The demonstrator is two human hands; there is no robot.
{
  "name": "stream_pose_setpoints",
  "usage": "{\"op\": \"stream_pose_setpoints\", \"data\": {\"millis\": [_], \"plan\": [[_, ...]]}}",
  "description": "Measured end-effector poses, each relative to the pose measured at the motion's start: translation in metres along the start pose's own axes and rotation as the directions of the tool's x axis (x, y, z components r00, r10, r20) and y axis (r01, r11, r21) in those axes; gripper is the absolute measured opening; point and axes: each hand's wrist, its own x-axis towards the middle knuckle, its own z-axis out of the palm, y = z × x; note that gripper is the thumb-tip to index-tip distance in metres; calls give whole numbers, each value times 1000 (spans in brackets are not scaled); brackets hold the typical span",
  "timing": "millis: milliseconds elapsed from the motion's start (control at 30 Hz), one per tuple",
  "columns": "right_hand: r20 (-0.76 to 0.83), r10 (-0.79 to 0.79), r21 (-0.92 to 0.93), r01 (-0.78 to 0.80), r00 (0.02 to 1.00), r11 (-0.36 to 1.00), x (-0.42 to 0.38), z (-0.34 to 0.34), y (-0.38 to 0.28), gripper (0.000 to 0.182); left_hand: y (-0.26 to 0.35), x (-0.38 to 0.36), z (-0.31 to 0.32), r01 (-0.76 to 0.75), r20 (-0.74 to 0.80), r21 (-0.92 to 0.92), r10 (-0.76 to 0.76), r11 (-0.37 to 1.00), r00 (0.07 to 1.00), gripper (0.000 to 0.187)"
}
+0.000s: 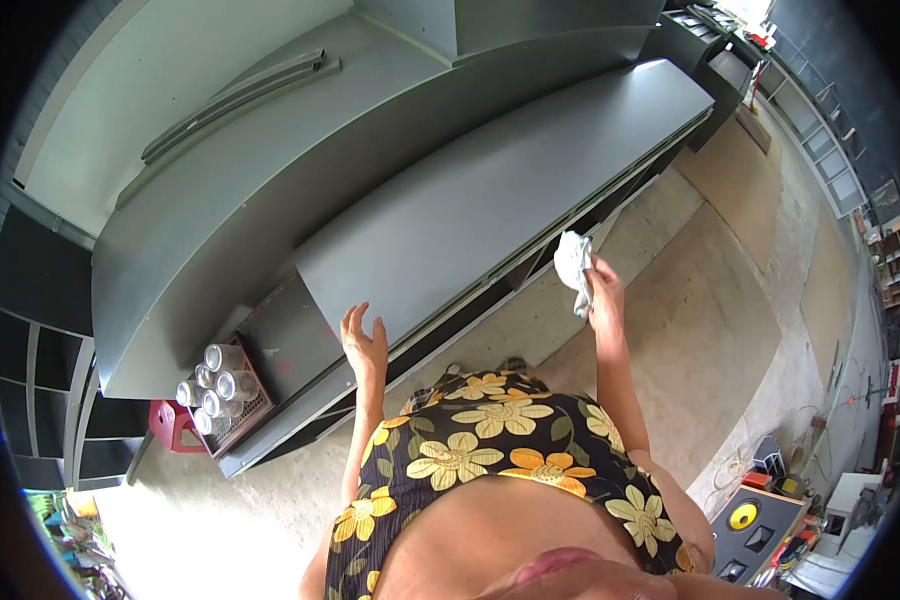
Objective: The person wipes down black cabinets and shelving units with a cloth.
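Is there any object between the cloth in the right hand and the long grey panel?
Nothing visible stands between the white cloth in the right hand and the grey panel; the glass jars are off to the left.

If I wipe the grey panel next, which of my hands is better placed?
Probably your right hand: it holds the white cloth, seen just off the near edge of the grey panel. Your left hand shows no cloth; it is at the panel's left end, perhaps suited to steadying.

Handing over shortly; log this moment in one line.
left hand: open, at grey panel, contact unclear; right hand: holding white cloth; clear jars: in crate
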Motion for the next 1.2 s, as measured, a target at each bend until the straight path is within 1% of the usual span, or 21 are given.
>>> {"op": "stream_pose_setpoints", "data": {"millis": [67, 133, 233, 267, 300, 333, 367, 433, 467, 500, 567, 633, 667, 700, 733, 800, 900, 1000, 1100, 1133, 1200], "plan": [[7, -46, -13, 46, 999, 999, 15, 16, -11, 28, 4, 4, -1, -5, -24, 8, 5, 1000, 1000, 35], [47, -102, -25, 103, 994, 994, 29, 27, -17, 29, 3, 4, -11, 46, -39, 40, -45, 998, 998, 35], [106, -238, -219, 256, 965, 941, 49, 47, -15, 29, -9, -6, -20, 119, -89, 93, -111, 989, 990, 35], [99, -330, -280, 345, 939, 896, 60, 53, -4, 28, -8, -12, -22, 167, -103, 87, -157, 982, 982, 35], [114, -356, -345, 373, 928, 861, 70, 58, 6, 29, -7, -17, -24, 215, -121, 80, -204, 973, 971, 36], [150, -361, -401, 390, 920, 829, 67, 73, 0, 29, -12, -25, -24, 192, -134, 142, -173, 971, 976, 36], [188, -365, -452, 410, 912, 792, 64, 89, -6, 29, -10, -32, -24, 215, -154, 149, -192, 965, 969, 36], [298, -439, -467, 531, 848, 707, 78, 105, 7, 27, -8, -43, -19, 256, -176, 196, -223, 947, 959, 36], [356, -435, -458, 560, 827, 691, 86, 112, 10, 27, -7, -48, -15, 288, -192, 207, -250, 935, 949, 36], [394, -456, -498, 603, 798, 623, 96, 117, 11, 27, -4, -53, -11, 322, -207, 220, -278, 921, 938, 36], [399, -437, -475, 590, 806, 653, 115, 124, 2, 28, 6, -53, -3, 379, -242, 238, -323, 895, 915, 36], [332, -429, -439, 540, 840, 718, 145, 122, -11, 29, 20, -54, 8, 434, -274, 252, -366, 865, 889, 37], [304, -408, -472, 508, 861, 721, 163, 117, -19, 31, 25, -53, 13, 450, -276, 270, -379, 851, 883, 37], [285, -519, -473, 589, 806, 656, 192, 107, -16, 32, 30, -51, 18, 466, -276, 287, -393, 837, 877, 38], [244, -505, -491, 554, 828, 672, 212, 102, -27, 33, 34, -49, 24, 481, -276, 303, -407, 823, 871, 39], [247, -649, -598, 640, 719, 482, 256, 90, -36, 35, 39, -44, 33, 493, -302, 323, -406, 808, 863, 39], [263, -709, -703, 633, 654, 324, 339, 62, -21, 36, 50, -42, 45, 529, -331, 354, -426, 771, 842, 40], [422, -571, -864, 504, 705, -16, 414, 34, 17, 44, 66, -39, 54, 583, -363, 341, -469, 737, 805, 39], [403, -497, -914, 306, 769, -267, 408, 61, 18, 52, 76, -43, 58, 610, -389, 316, -487, 727, 782, 38], [406, -483, -913, 319, 776, -255, 426, 64, 28, 57, 79, -46, 59, 613, -397, 310, -487, 727, 778, 37], [465, -468, -885, 377, 751, -274, 439, 84, 30, 55, 85, -51, 60, 630, -411, 299, -499, 717, 763, 37]]}}
